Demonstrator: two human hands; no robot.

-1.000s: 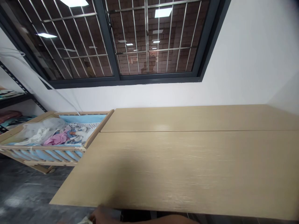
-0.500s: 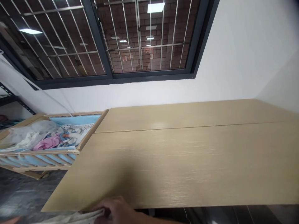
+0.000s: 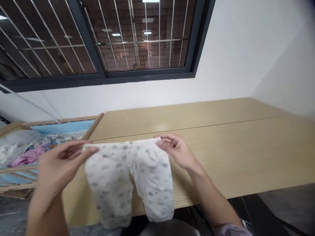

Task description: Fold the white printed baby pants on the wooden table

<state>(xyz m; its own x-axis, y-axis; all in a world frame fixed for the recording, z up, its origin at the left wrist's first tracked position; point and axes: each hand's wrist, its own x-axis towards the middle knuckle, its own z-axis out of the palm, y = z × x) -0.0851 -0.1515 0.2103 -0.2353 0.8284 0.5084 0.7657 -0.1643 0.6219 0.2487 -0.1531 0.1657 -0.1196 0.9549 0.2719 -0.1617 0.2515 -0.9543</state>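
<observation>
A pair of baby trousers (image 3: 128, 180), white with a small grey print, is held up by its waistband, spread flat and facing the camera. The waistband is stretched across the space between the two hands, and the legs hang down past the near edge of the table, with a gap left between them.

The left corner of the waistband is pinched in the left hand (image 3: 61, 167), whose fingers are extended and only slightly parted, with the cloth gripped near their tips. The right corner is pinched in the right hand (image 3: 176, 150), whose fingers are more curled, with the cloth held at the fingertips. Neither hand is closed into a fist. A lilac sleeve (image 3: 231, 230) is seen at the right wrist's far end, at the bottom of the view.

Directly behind and below the garment lies the table (image 3: 246, 154), made of two pale wood-grain panels joined by a straight seam. To its left, a wooden crib (image 3: 59, 120) lined with blue padding stands against the table's end, and a pink garment (image 3: 24, 158) lies among other clothes inside it. Above, a barred window (image 3: 105, 76) is set in a white wall (image 3: 233, 65), with brickwork seen through the glass.
</observation>
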